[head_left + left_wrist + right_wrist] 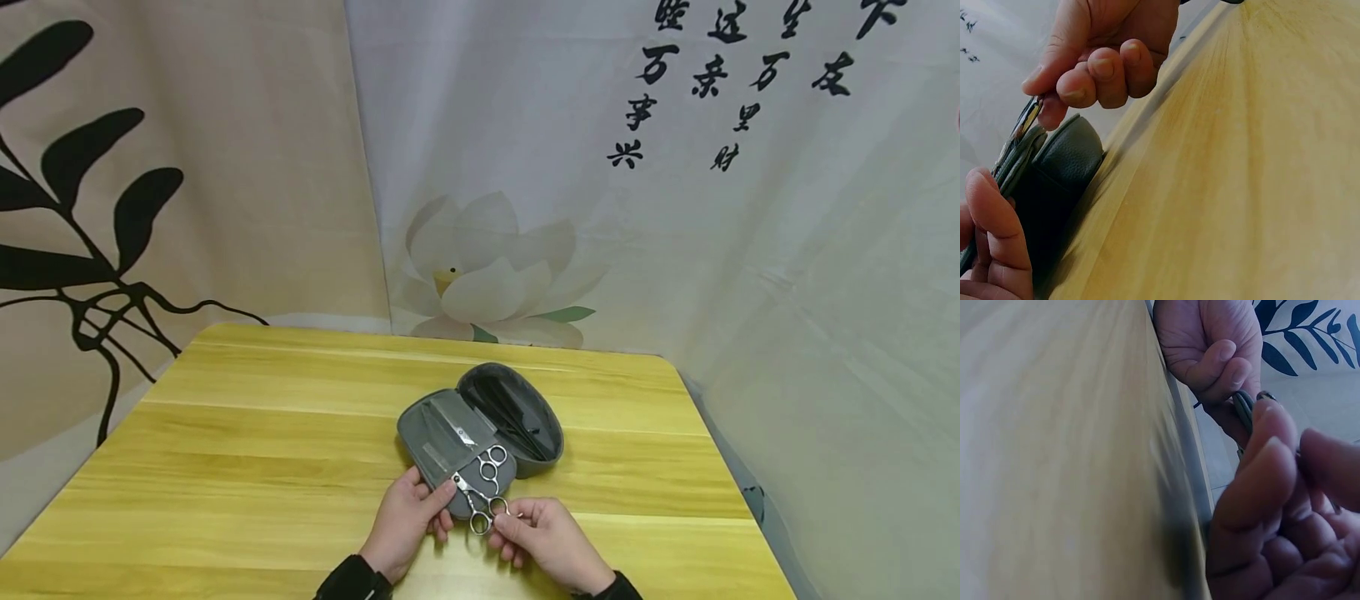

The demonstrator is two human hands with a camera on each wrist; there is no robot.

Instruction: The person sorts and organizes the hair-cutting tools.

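Observation:
An unzipped dark grey case [432, 454] lies spread on the table, its deeper half [553, 457] behind and to the right. My left hand [403, 518] grips the near edge of the flat half, thumb on top. Between thumb and fingers, my right hand [553, 540] pinches a finger ring of silver scissors [472, 493]. The pivot end of these scissors is by my left thumb, and their blades are hard to make out. Handles of second scissors [489, 469] stick out of the case pocket just beyond. In the left wrist view, the case [1071, 153] is seen from its side.
Wood-grain table [262, 467] runs on all sides of the case. Dark slender items [504, 408], too dim to name, lie in the deeper half. Behind the table hangs a printed cloth [675, 250] with a flower and black characters.

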